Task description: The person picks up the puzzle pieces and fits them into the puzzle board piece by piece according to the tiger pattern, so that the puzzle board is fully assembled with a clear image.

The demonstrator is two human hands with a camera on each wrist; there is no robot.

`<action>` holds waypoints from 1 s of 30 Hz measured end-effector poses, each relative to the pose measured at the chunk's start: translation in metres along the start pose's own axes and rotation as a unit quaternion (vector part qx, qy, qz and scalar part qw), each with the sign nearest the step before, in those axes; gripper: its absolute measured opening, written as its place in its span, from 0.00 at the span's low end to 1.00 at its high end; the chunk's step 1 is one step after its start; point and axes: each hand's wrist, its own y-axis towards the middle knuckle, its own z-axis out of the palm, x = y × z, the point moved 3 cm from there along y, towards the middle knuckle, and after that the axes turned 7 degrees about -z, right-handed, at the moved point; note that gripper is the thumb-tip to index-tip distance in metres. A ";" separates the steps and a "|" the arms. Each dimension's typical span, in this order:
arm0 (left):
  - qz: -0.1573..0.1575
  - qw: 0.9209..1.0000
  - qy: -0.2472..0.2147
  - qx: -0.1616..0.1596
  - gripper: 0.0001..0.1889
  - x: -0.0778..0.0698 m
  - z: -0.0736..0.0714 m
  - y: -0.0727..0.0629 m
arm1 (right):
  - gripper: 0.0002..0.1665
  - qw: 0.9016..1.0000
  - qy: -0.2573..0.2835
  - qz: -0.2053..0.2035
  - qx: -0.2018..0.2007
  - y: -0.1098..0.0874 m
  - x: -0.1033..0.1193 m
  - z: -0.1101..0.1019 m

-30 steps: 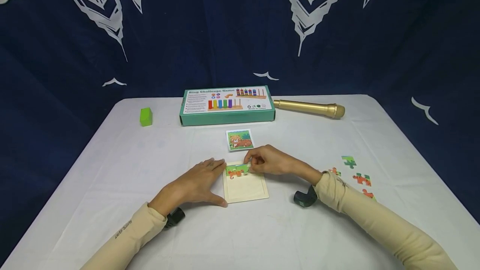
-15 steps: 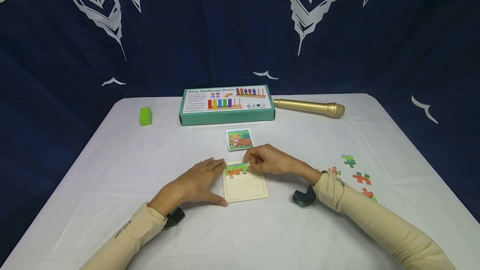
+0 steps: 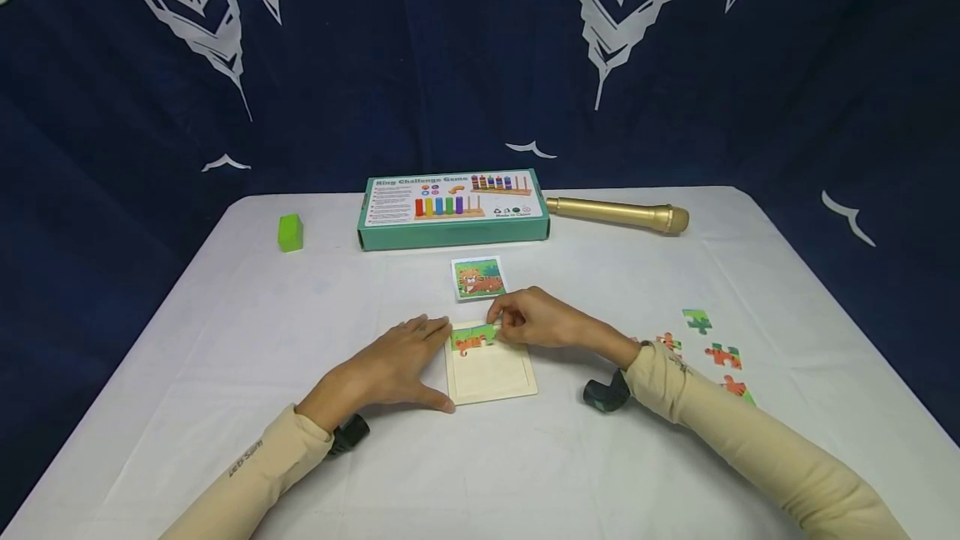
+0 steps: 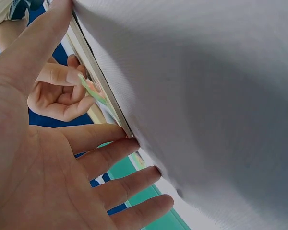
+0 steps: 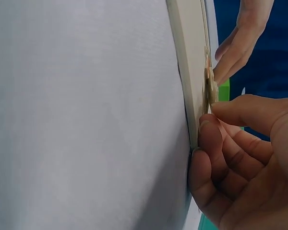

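A pale wooden puzzle board [image 3: 491, 377] lies on the white table, with jigsaw pieces [image 3: 468, 342] in green and orange along its top left. My left hand [image 3: 386, 365] spreads beside the board, its fairly straight fingers and thumb touching the left edge. At the upper right of the board, my right hand [image 3: 536, 319] pinches a jigsaw piece [image 4: 92, 90] between thumb and curled fingers. That piece looks tilted against the others in the left wrist view; the right wrist view shows it edge-on. From the head, the fingers hide much of it.
Just behind the board is a picture card [image 3: 480, 278] of an orange animal. Several loose jigsaw pieces [image 3: 724, 357] lie by the right forearm, partly hidden by the sleeve. Farther back are a green game box [image 3: 453, 233], a gold microphone [image 3: 618, 214] and a green block [image 3: 290, 233].
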 end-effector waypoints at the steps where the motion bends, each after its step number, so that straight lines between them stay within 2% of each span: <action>1: -0.001 1.000 0.000 0.000 0.57 0.000 0.000 0.000 | 0.09 1.000 -0.001 0.001 0.000 0.000 0.000 0.000; 17: -0.001 1.000 0.000 0.002 0.57 0.001 0.001 0.002 | 0.08 0.998 -0.065 0.007 0.004 0.001 0.001 0.002; 30: 0.010 1.000 -0.001 -0.002 0.57 0.001 0.001 0.003 | 0.10 0.998 -0.061 0.013 0.011 0.002 0.004 0.001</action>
